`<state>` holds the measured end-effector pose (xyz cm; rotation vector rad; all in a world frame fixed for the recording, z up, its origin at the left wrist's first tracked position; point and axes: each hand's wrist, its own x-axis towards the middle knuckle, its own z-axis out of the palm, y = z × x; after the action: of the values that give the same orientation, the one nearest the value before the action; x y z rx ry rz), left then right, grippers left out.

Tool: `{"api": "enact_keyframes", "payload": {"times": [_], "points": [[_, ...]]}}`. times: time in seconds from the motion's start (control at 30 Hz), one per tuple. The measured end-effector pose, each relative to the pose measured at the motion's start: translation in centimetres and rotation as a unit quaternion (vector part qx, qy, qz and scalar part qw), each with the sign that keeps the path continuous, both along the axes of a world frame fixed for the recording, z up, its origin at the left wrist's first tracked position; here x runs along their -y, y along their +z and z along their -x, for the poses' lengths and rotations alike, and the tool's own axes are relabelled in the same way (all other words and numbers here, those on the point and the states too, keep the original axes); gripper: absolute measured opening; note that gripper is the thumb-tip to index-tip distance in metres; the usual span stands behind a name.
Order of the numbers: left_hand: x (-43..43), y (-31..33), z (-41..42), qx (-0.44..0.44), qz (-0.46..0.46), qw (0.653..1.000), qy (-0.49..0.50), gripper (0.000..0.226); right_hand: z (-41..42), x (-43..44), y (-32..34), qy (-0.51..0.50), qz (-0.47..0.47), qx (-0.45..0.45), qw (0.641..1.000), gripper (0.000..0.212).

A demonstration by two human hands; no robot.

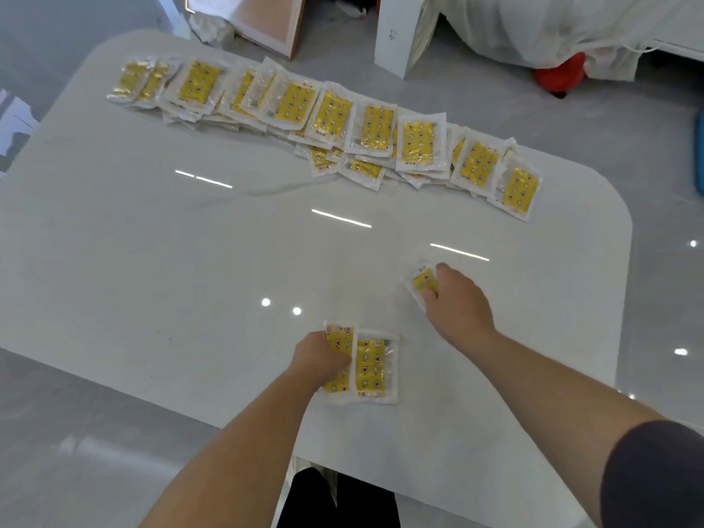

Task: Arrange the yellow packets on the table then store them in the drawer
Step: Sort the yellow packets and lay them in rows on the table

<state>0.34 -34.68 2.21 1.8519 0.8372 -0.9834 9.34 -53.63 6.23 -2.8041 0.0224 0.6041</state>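
Packets in yellow with clear plastic borders lie in a long, overlapping row [331, 120] across the far side of the white glossy bench [190, 242], running from the far left corner toward the right edge, some stacked on others. Near the front edge, 2 more packets sit side by side and touching: the left packet [340, 337] is partly covered by the left hand [320, 356], whose fingers are curled down onto it, pressing or gripping it against the bench; the right packet [375, 365] beside it lies flat and free. Farther right and well apart from that pair, the right hand [457, 302] has its fingers closed over a single small packet [422, 282], thumb on one edge, only the far end of the packet showing; whether it is lifted or flat on the bench cannot be told. Both forearms are bare, with a dark sleeve [655, 474] at the right upper arm. Beyond the bench are a grey floor [571, 120], a white panel [396, 32] and something red [560, 76].
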Motion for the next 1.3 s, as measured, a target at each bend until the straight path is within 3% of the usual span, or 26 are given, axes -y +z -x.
{"api": "enact_keyframes", "payload": {"times": [0.1,0.27,0.37,0.53,0.67,0.87,1.0,1.17,1.3], "points": [[1.3,-0.5,-0.2,-0.021,0.015,1.000,-0.013,0.018,1.4,-0.8,-1.2,0.029,0.026,-0.048,0.998,0.014],[2.8,-2.5,0.0,-0.009,-0.023,0.999,-0.027,0.017,3.4,-1.5,-4.2,-0.027,-0.078,-0.158,0.984,0.012],[3.7,-3.1,0.3,0.008,-0.080,0.997,-0.014,0.014,2.2,-0.4,-5.2,-0.055,-0.091,-0.144,0.984,0.017],[5.9,-3.3,0.7,0.048,-0.188,0.981,0.000,0.022,1.3,1.4,-6.2,-0.062,0.015,-0.150,0.987,0.030],[7.3,-3.6,0.6,0.038,-0.169,0.984,0.046,0.029,2.7,1.2,-7.2,-0.075,0.025,-0.150,0.985,0.026],[6.1,-3.6,-0.1,0.030,-0.132,0.990,0.039,0.026,2.6,1.7,-7.4,-0.053,0.061,-0.137,0.987,0.024],[4.5,-2.7,-1.4,0.043,-0.099,0.994,0.031,0.024,1.9,2.5,-7.0,-0.105,-0.058,-0.163,0.979,0.009],[1.7,-0.6,-7.9,0.098,-0.079,0.991,0.035,0.027,-3.0,3.9,-4.5,-0.193,-0.182,-0.148,0.953,0.014],[0.9,1.8,-16.3,0.159,-0.065,0.984,0.044,0.043,-9.6,5.2,-2.6,-0.291,-0.243,-0.091,0.921,0.028]]}}
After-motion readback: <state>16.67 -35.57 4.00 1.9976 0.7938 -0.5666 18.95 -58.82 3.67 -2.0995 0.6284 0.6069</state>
